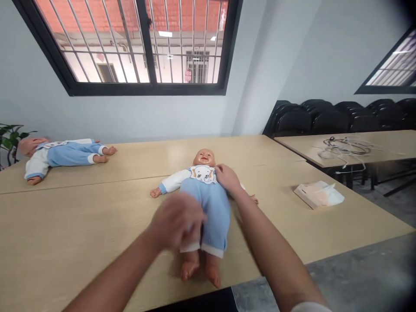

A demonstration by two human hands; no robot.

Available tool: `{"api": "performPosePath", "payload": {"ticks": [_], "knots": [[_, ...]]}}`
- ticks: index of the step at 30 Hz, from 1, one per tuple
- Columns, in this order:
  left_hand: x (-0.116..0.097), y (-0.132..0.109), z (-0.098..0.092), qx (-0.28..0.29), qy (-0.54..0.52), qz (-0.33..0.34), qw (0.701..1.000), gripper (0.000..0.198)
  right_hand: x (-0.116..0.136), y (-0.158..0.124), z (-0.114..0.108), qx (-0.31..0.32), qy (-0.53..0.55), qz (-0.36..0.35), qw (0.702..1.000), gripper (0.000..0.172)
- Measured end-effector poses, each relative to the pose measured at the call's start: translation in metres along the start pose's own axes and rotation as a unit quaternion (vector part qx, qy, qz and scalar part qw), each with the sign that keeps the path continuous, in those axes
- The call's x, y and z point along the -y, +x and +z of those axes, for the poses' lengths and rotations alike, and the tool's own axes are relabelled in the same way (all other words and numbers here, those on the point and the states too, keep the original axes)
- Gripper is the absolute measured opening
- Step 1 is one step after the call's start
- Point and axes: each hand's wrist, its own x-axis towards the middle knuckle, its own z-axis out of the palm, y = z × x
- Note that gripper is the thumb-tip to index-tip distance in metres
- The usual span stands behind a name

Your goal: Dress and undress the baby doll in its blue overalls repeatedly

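A baby doll [216, 208] in a blue and white outfit with an elephant bib [203, 173] lies face up on the wooden table [97, 242], its feet toward me. Over the doll's leg on the left is my left hand [177, 219], smeared by motion, so its fingers and any contact cannot be made out. My right hand [228, 178] touches the doll's shoulder at the bib's right edge, with its fingers bent together; what they hold, if anything, is too small to tell.
A second doll [73, 154] lies at the far left near a plant [11, 141]. To the right are a tissue pack [318, 194] and, on another table [390, 138], coiled cables [346, 147]. Black chairs [294, 119] stand behind. A dark object [201, 303] is at the front edge.
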Motion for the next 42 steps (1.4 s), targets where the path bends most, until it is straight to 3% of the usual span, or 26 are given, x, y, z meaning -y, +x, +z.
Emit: {"api": "performPosePath", "payload": {"ticks": [3, 4, 7, 11, 16, 20, 24, 26, 28, 30, 32, 35, 39, 42], "knots": [[0.037, 0.058, 0.021, 0.04, 0.051, 0.041, 0.997, 0.036, 0.002, -0.004, 0.013, 0.049, 0.009, -0.049, 0.998, 0.035], [0.052, 0.071, 0.027, 0.049, 0.069, 0.024, 0.996, 0.042, 0.001, -0.007, 0.016, 0.063, 0.01, -0.073, 0.995, 0.034], [0.091, 0.089, 0.037, 0.126, 0.071, -0.014, 0.989, 0.048, 0.0, -0.012, 0.021, 0.089, -0.014, -0.146, 0.985, 0.036], [0.123, 0.075, 0.034, 0.144, 0.084, -0.024, 0.986, 0.055, -0.004, -0.005, 0.021, 0.081, -0.096, -0.16, 0.979, 0.04], [0.153, 0.05, 0.011, 0.163, 0.2, -0.058, 0.964, 0.053, -0.014, 0.002, 0.013, 0.033, -0.188, -0.15, 0.97, 0.04], [0.176, 0.033, -0.003, 0.157, 0.243, -0.06, 0.955, 0.055, -0.023, 0.003, -0.001, -0.011, -0.229, -0.094, 0.969, 0.035], [0.184, 0.022, -0.009, 0.124, 0.206, -0.063, 0.969, 0.057, -0.014, -0.007, -0.018, -0.043, -0.228, -0.046, 0.972, 0.033], [0.186, 0.019, -0.011, 0.109, 0.17, -0.06, 0.978, 0.062, -0.001, -0.018, -0.025, -0.02, -0.185, -0.049, 0.981, 0.034], [0.189, 0.016, -0.015, 0.102, 0.139, -0.053, 0.984, 0.067, 0.014, -0.032, -0.026, 0.062, -0.094, -0.098, 0.989, 0.039], [0.196, 0.013, -0.019, 0.097, 0.11, -0.056, 0.988, 0.07, 0.027, -0.043, -0.024, 0.16, -0.012, -0.158, 0.974, 0.04], [0.205, 0.009, -0.022, 0.084, 0.067, -0.074, 0.991, 0.078, 0.033, -0.048, -0.019, 0.208, 0.011, -0.18, 0.961, 0.041], [0.219, 0.002, -0.028, 0.074, -0.004, -0.107, 0.992, 0.093, 0.029, -0.047, -0.013, 0.2, -0.006, -0.154, 0.968, 0.042], [0.227, -0.003, -0.032, 0.076, -0.039, -0.151, 0.985, 0.069, 0.015, -0.039, -0.008, 0.19, 0.002, -0.123, 0.974, 0.042], [0.224, 0.0, -0.03, 0.066, -0.02, -0.124, 0.99, 0.059, 0.017, -0.039, -0.01, 0.161, -0.01, -0.13, 0.978, 0.038]]}}
